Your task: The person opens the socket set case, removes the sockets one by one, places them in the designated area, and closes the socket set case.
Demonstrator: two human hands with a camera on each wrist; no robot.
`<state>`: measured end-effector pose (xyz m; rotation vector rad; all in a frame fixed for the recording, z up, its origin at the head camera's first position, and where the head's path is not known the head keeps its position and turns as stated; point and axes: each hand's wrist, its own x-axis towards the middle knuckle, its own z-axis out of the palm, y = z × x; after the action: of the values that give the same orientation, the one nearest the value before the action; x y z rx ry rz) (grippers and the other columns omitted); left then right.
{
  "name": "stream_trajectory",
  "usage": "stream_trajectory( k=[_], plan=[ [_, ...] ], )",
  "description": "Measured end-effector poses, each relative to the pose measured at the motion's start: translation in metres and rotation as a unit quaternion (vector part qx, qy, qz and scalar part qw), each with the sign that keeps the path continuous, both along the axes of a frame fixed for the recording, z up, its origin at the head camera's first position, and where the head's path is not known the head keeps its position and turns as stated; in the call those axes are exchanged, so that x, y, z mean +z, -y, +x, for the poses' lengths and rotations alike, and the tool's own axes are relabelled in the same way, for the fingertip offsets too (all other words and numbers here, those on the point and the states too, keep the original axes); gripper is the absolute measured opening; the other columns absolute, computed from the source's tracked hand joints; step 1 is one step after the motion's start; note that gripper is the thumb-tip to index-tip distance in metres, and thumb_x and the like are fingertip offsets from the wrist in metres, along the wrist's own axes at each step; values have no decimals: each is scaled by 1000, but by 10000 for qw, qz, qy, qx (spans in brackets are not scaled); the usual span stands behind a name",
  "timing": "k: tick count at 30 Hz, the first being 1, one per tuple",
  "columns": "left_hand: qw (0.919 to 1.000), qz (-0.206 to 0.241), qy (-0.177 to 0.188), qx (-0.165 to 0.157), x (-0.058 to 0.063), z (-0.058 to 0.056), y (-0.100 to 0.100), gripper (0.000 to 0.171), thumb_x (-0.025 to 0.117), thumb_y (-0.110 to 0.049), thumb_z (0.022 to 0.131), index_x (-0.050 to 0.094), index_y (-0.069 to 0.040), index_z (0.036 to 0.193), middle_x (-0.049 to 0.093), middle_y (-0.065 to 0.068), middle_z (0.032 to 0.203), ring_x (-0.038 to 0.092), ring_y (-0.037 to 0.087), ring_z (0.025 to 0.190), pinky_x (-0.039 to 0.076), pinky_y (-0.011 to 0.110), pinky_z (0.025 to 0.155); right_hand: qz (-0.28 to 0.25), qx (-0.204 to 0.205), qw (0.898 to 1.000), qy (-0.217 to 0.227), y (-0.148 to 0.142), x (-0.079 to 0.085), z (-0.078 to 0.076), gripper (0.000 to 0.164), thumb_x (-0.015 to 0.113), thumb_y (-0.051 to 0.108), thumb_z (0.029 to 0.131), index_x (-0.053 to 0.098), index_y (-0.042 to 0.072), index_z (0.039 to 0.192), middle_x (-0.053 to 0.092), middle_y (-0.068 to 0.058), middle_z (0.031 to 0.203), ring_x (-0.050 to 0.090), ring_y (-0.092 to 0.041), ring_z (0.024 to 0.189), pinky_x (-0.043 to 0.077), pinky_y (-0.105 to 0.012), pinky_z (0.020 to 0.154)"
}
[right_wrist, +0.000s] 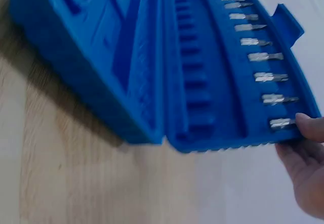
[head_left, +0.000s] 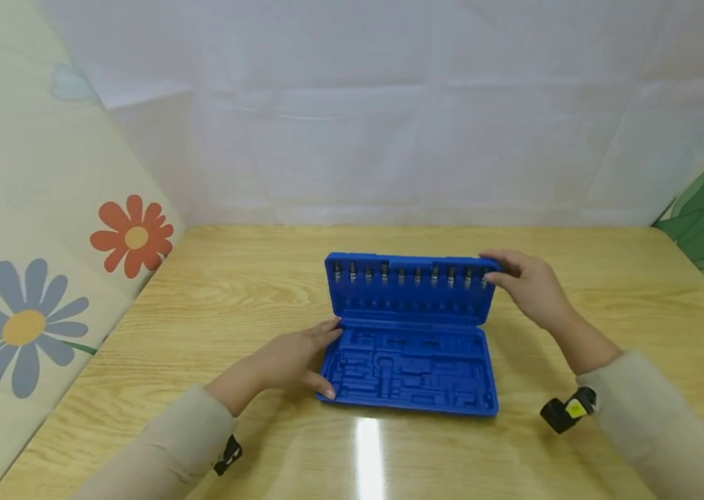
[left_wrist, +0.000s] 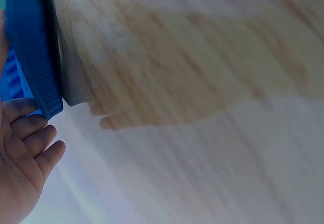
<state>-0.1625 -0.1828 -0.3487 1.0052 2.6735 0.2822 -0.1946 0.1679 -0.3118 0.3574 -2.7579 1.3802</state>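
A blue plastic tool case [head_left: 409, 404] lies unfolded on the table, its lid [head_left: 411, 302] raised at the back. Along the lid's upper edge runs a row of silver bits [right_wrist: 268, 77]. The moulded recesses of the base [head_left: 411, 368] hold no tools. My right hand [head_left: 527, 286] pinches the lid's upper right corner, thumb inside by the last bit and fingers behind. At the base's left side rests my left hand [head_left: 296, 360], its thumb at the front corner and its loosely extended fingers by the hinge end. The left wrist view shows these fingers [left_wrist: 38, 135] against the case's edge.
The case stands on a wood-grain table [head_left: 233, 278]. Behind it hangs a white sheet [head_left: 339, 139], and flower-patterned cloth [head_left: 27, 208] borders the left side. A bright light reflection [head_left: 369, 451] shows on the tabletop in front of the case.
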Motion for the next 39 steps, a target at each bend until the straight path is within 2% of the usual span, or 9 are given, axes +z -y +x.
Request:
stream_trajectory(
  k=[3, 5, 10, 15, 20, 27, 30, 35, 39],
  plan=[
    [10000, 42, -13, -30, 0, -1, 2, 98, 60, -60, 62, 31, 5, 130, 20, 18, 139, 25, 31, 123, 30, 42, 94, 2, 26, 10000, -12, -2, -7, -7, 42, 48, 12, 89, 40, 11, 130, 50, -17, 111, 50, -29, 94, 44, -38, 68],
    [10000, 65, -20, -31, 0, -1, 3, 100, 61, -60, 62, 30, 4, 131, 19, 17, 139, 22, 31, 124, 29, 42, 95, 99, 21, 9999, -27, -3, -10, -11, 45, 48, 11, 89, 37, 13, 132, 49, -18, 113, 50, -30, 93, 44, -39, 66],
    [9998, 29, -185, -29, -2, -3, 5, 106, 61, -62, 58, 24, 2, 134, 16, 15, 140, 17, 29, 126, 26, 42, 97, 187, -3, 9998, 100, -3, -15, -25, 47, 48, 10, 88, 35, 13, 133, 34, -17, 133, 39, -35, 113, 41, -44, 83],
    [9991, -182, -350, -165, -1, -8, 2, 115, 60, -67, 53, 19, 0, 136, 10, 13, 142, 11, 29, 128, 21, 41, 100, 224, -43, 9994, 263, -1, -19, -38, 49, 49, 7, 87, 34, 10, 133, 33, -18, 133, 40, -36, 112, 42, -43, 82],
    [9988, -404, -176, -191, 1, -12, -1, 124, 58, -72, 46, 15, 1, 137, 7, 15, 142, 6, 31, 128, 14, 40, 102, 164, -74, 9987, 486, 6, -27, -50, 49, 50, 5, 87, 33, 6, 133, 32, -20, 133, 40, -36, 112, 42, -42, 83],
    [9983, -550, -35, -202, -4, -11, 0, 128, 55, -76, 44, 11, 0, 137, 4, 14, 142, 0, 27, 129, 7, 38, 103, 138, -113, 9957, 909, 15, -43, -62, 49, 48, 2, 87, 30, -2, 132, 31, -25, 131, 40, -37, 112, 41, -40, 84],
    [9981, -573, 32, -206, -6, -11, 0, 130, 55, -77, 43, 9, 1, 137, 4, 14, 142, -1, 26, 129, 6, 38, 103, 359, -28, 9943, 1005, 20, -48, -66, 48, 49, 2, 86, 31, -5, 130, 32, -25, 130, 38, -38, 113, 39, -42, 86],
    [9975, -653, 217, -133, -5, -12, -1, 131, 57, -76, 43, 7, 0, 138, 2, 13, 143, -2, 25, 129, 5, 36, 103, 1148, 239, 9872, 1080, 23, -52, -69, 37, 51, 1, 85, 43, -6, 121, 41, -24, 124, 40, -37, 111, 38, -44, 87],
    [9977, -597, 318, -62, -3, -13, 0, 131, 61, -73, 43, 7, 0, 138, 2, 14, 143, -1, 27, 129, 7, 38, 103, 1737, 381, 9798, 920, 24, -53, -70, 30, 50, 5, 86, 51, -5, 114, 48, -24, 116, 44, -36, 107, 37, -45, 87]
  ],
)
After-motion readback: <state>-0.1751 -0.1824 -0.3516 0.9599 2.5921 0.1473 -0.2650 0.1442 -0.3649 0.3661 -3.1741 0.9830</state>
